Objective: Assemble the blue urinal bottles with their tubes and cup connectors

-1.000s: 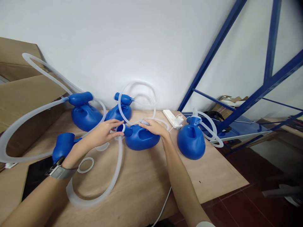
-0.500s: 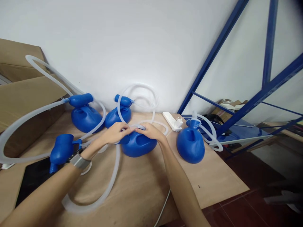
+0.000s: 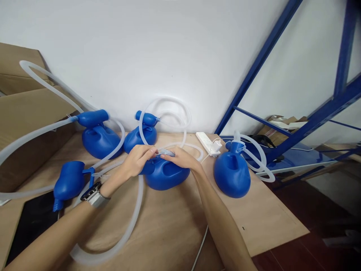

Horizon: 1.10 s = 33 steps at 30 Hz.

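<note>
A blue plastic urinal bottle (image 3: 167,180) lies on the wooden table in front of me, its handle recess facing up. Above its neck my left hand (image 3: 138,160) is closed in a pinch, thumb against fingers, at the end of a short translucent tube piece (image 3: 166,152). My right hand (image 3: 182,157) grips that same piece from the other side, thumb on the near face, resting on the bottle's top. The fingers partly hide the joint between piece and bottle. A long translucent hose (image 3: 137,210) curves down from near the neck towards the table's front.
More blue bottles stand at the back left (image 3: 101,141), back middle (image 3: 142,138) and right (image 3: 232,175), with looped hoses. A loose blue urinal funnel (image 3: 69,180) lies left beside a black panel (image 3: 34,220). Around are a white power strip (image 3: 205,143), cardboard boxes (image 3: 34,109) and blue shelving (image 3: 259,64).
The left hand has turned slightly, its fingers now more curled into a pinch, while the right hand keeps its hold. The view has shifted a little.
</note>
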Tool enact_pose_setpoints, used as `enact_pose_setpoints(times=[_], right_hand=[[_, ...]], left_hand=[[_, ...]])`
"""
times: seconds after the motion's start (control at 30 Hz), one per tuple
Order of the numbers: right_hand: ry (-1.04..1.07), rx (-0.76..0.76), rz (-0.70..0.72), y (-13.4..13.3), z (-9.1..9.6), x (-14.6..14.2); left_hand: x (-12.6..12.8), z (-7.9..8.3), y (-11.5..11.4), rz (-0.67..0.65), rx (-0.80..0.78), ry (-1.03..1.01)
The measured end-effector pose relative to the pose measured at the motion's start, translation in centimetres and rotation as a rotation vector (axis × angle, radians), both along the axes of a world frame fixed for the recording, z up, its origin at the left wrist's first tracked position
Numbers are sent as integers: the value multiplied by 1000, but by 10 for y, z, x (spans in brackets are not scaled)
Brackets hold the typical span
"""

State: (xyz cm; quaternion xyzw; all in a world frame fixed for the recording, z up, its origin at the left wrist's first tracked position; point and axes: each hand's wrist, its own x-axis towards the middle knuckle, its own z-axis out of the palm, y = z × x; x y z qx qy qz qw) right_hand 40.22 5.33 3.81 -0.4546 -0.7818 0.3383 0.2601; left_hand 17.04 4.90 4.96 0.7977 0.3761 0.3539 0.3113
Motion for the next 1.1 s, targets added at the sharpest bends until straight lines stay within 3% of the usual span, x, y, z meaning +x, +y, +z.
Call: enact_pose_setpoints(times=[0.17, 0.3, 0.43, 0.5, 0.57, 0.7, 0.8, 0.9, 0.97, 1.1], right_hand=[[-3, 38, 18, 0, 1, 1], [-10, 65, -41, 0, 1, 7], [-62, 79, -196, 3, -1, 19], [-71, 83, -219, 5, -2, 24], [-75, 123, -240, 7, -3, 26], [-105, 200, -290, 6, -2, 24], [-131, 216, -269, 3, 0, 23], [-161, 231, -271, 1, 2, 25], [-178, 232, -255, 0, 2, 26], [-123, 237, -172, 3, 0, 27]], left_hand=[[-2, 0, 8, 207, 38, 4], [-40, 13, 3, 325, 91, 144], [-99, 12, -23, 470, 72, 786], [-120, -1, -41, 367, 21, 1012], [-130, -18, -58, 217, -36, 1113], [-130, -50, -78, 118, -22, 1145], [-130, -59, -77, 68, 45, 1093], [-136, -50, -71, 14, 66, 1004], [-144, -37, -65, 57, 88, 883], [-163, -11, -48, 425, 252, 811]])
